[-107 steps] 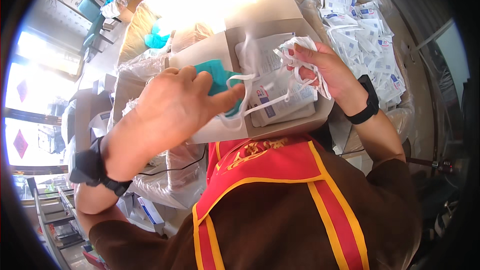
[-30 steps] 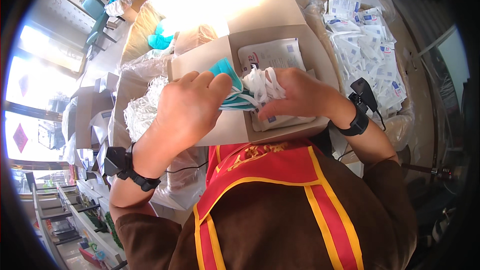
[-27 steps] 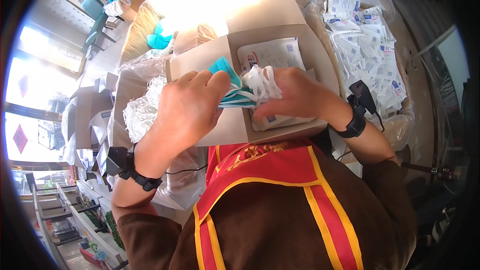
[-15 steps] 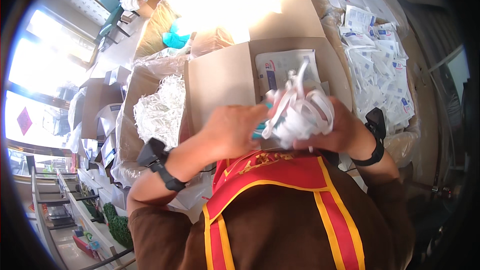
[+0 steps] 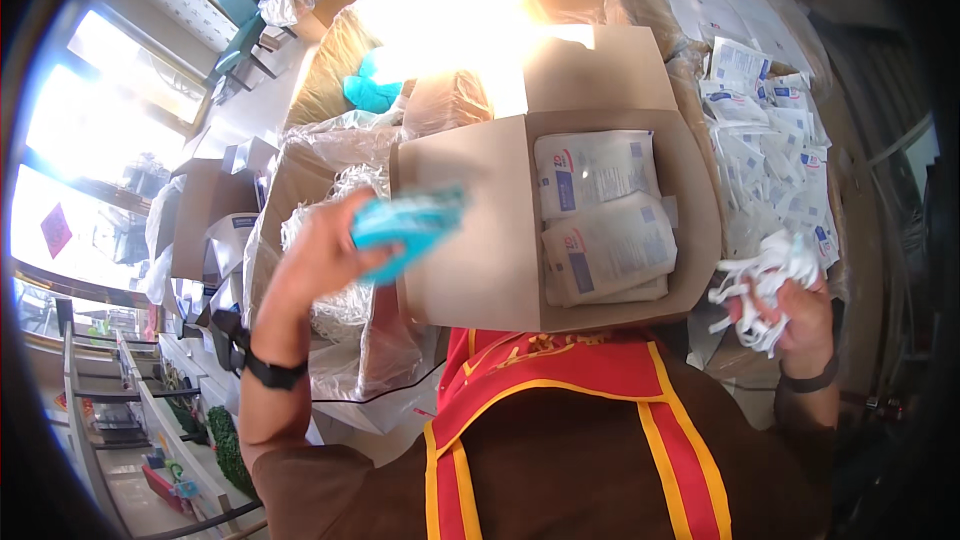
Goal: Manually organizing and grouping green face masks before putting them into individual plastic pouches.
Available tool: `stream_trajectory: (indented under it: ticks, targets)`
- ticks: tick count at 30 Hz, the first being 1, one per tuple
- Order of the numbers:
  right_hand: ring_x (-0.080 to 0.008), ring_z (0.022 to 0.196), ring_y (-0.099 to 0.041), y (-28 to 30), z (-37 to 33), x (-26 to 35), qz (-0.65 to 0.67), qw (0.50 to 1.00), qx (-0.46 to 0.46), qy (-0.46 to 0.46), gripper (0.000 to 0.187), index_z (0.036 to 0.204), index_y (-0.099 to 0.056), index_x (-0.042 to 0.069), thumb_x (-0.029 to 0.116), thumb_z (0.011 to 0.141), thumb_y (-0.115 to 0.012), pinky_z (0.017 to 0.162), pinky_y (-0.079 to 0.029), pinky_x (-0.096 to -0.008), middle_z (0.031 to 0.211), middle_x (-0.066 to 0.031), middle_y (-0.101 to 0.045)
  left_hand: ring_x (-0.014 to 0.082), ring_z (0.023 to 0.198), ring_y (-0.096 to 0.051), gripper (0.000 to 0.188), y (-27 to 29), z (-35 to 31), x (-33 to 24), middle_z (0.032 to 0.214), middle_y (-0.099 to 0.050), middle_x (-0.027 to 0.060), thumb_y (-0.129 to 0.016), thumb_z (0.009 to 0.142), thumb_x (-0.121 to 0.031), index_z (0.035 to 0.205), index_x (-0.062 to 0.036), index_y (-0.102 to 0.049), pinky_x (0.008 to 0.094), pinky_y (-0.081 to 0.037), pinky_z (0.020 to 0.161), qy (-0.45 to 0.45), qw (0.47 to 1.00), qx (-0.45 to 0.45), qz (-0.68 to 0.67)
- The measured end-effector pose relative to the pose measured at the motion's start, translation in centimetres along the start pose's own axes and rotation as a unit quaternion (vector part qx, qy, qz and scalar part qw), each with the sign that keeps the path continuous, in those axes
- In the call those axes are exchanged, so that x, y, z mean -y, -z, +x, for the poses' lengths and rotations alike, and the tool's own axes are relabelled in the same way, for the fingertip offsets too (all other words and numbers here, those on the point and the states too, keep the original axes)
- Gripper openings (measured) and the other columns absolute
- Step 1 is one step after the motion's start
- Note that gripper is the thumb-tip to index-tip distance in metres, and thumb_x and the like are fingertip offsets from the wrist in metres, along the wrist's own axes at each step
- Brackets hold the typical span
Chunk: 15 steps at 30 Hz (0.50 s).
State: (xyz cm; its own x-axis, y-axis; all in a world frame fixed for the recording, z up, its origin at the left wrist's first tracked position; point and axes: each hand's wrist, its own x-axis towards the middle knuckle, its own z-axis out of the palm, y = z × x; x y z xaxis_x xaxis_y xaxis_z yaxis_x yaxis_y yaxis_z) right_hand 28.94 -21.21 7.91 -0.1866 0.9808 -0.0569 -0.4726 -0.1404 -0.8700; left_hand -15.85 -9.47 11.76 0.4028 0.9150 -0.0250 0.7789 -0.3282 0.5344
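My left hand [image 5: 318,258] grips a stack of flat teal pieces [image 5: 405,230], blurred by motion, above the left flap of the open cardboard box [image 5: 475,275]. Two white printed packets [image 5: 610,248] lie uppermost inside that box, with more beneath. Off to the right, my right hand [image 5: 812,318] is closed around a tangled bunch of white straps [image 5: 770,275], held near the front of a plastic-lined box of loose white packets [image 5: 765,165]. Behind my left hand, a heap of thin white strips [image 5: 345,315] fills another lined box.
Teal items [image 5: 375,88] rest in a lined carton at the far left, beside a bright glare. Smaller cartons [image 5: 205,220] stand by the window. A railing [image 5: 150,420] runs along the lower left, and a teal chair [image 5: 240,25] stands beyond.
My hands have parted from above the central box. The left carried the teal stack leftward; the right carried the white straps rightward, uncovering the packets in the box.
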Motion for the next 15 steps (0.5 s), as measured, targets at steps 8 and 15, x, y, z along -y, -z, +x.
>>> stream_trajectory:
  ticks: [8,15]
  targets:
    - [-0.0091,0.068,-0.057,-5.4,4.2,-1.6,-0.103,0.979,0.137,-0.107,0.013,0.093,-0.059,0.002,0.01,0.085,-0.064,0.062,-0.045,-0.024,0.075,-0.0024,-0.06,0.0315,0.104,-0.058,0.063,9.5,16.2,16.6,0.106,-0.061,0.0203,-0.08,0.072,-0.031,0.117,0.0026,-0.051,0.0384,-0.047,0.086,-0.041,0.867,-0.427,0.254]
    - [-0.0095,0.065,-0.052,-3.3,5.3,-4.3,-0.054,0.996,0.014,-0.07,0.024,0.108,-0.053,0.004,0.018,0.09,-0.063,0.062,-0.047,-0.0276,0.077,-0.0026,-0.055,0.0117,0.082,-0.06,0.023,-2.9,13.3,7.8,0.088,-0.063,0.0022,-0.067,0.088,-0.014,0.107,-0.0043,-0.058,0.0266,-0.05,0.076,-0.024,0.948,-0.213,-0.235]
